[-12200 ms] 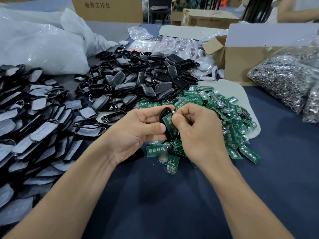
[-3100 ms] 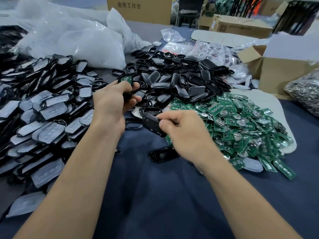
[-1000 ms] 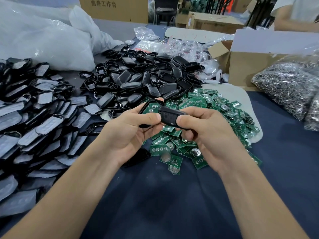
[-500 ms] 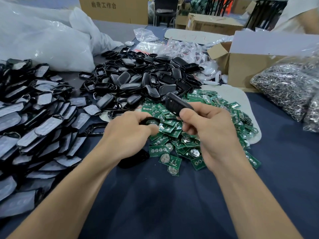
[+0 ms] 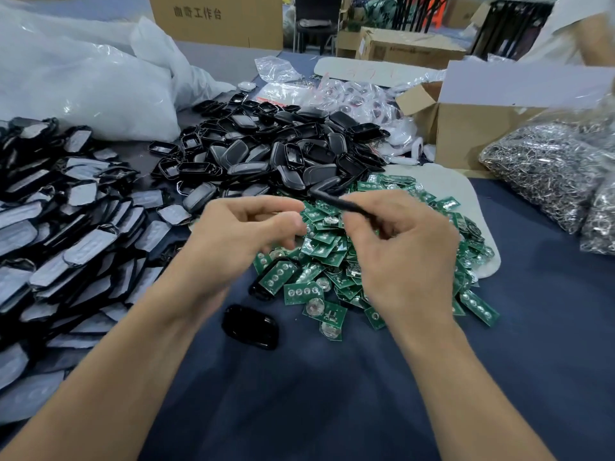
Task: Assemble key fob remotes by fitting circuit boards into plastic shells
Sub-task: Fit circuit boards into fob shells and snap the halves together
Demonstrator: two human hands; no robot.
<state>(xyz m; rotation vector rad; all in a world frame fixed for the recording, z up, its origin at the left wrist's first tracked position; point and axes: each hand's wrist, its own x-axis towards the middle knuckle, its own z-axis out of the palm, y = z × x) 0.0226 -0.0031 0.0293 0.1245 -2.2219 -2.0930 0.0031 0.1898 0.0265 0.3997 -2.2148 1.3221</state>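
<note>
Nearest you, a black shell (image 5: 249, 327) lies on the desk (image 5: 332, 410). Just beyond it, a second shell (image 5: 254, 289) carries a board (image 5: 278, 276). Your left grip (image 5: 239, 237) hangs loosely curled and empty. Your right grip (image 5: 399, 257) pinches a black cover (image 5: 336, 201) above the board pile (image 5: 327, 249). Farther right, the box (image 5: 466, 138) hides its contents, and the clear bags (image 5: 545, 174) hold metal rings.

The slim black plastic shell (image 5: 333, 201) pinched by the right hand (image 5: 406, 257) was motion-blurred, its near end hidden behind the fingers. The left hand (image 5: 233, 237) curled over, hiding its palm. The clear bag of metal rings (image 5: 545, 174) ran off the right edge.
</note>
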